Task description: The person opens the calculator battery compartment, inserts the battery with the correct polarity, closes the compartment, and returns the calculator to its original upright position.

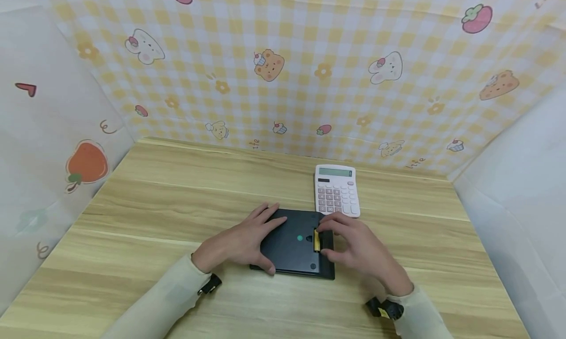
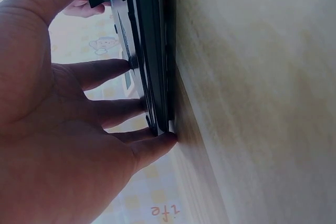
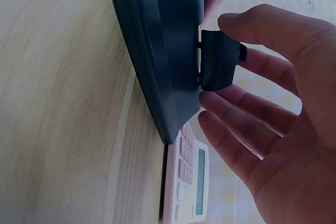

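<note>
A black device (image 1: 283, 245), shaped like a desk calculator, lies back side up on the table. Its battery compartment is uncovered, and a yellow battery (image 1: 316, 241) shows inside. My left hand (image 1: 245, 240) rests spread across the device's left part, thumb at the near edge and straight fingers toward the far edge. In the left wrist view several fingertips touch its back, and the little finger reaches the table. With thumb and fingers, my right hand (image 1: 355, 240) pinches a small black battery cover (image 3: 218, 61), standing tilted up beside the compartment.
A white calculator (image 1: 337, 191) with a lit display lies face up just behind the black device. The wooden table (image 1: 177, 206) meets a yellow checked cloth (image 1: 300, 98) at the back, with white cloth at both sides. Small dark cameras are strapped to both wrists.
</note>
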The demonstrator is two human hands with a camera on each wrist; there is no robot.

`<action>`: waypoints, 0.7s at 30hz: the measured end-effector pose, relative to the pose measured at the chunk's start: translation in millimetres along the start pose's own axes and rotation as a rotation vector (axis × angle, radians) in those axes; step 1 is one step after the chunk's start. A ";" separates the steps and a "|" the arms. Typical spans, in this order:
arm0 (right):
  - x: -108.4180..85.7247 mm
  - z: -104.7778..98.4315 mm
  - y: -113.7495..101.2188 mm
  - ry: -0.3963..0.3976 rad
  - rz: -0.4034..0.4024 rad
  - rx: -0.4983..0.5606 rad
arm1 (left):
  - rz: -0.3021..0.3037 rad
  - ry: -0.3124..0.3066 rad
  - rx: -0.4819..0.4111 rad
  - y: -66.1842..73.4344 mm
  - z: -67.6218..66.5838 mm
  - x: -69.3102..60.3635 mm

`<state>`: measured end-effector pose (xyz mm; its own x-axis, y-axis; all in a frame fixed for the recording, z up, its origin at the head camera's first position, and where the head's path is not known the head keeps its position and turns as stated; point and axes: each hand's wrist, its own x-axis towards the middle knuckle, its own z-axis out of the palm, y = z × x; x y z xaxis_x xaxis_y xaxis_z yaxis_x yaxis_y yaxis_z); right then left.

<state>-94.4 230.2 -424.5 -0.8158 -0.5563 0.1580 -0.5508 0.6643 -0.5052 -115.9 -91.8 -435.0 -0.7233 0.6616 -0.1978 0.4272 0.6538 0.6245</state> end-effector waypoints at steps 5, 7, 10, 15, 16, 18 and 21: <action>0.3 0.0 -1.7 -0.003 -0.002 -0.002 | -0.003 -0.002 0.005 -0.2 -0.1 -0.1; 0.3 0.0 -2.3 -0.004 -0.003 -0.003 | -0.002 -0.002 0.005 0.1 -0.2 -0.1; 0.1 0.1 -2.9 -0.006 -0.007 -0.007 | -0.002 -0.004 0.009 0.2 -0.3 0.1; 0.3 1.4 -2.6 0.003 -0.037 -0.020 | 0.001 -0.002 0.018 0.3 0.0 0.0; 0.5 1.6 -2.6 0.007 -0.044 -0.025 | 0.001 -0.002 0.018 0.3 0.1 0.0; 0.4 2.6 -2.2 0.014 -0.052 -0.035 | 0.003 0.000 0.020 0.3 0.1 -0.2; 0.5 3.8 -2.1 0.021 -0.057 -0.041 | 0.003 -0.002 0.020 0.2 0.0 -0.2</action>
<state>-93.0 226.6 -426.6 -0.7859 -0.5840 0.2034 -0.6032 0.6517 -0.4597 -115.6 -91.9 -434.9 -0.7208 0.6643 -0.1977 0.4401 0.6590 0.6099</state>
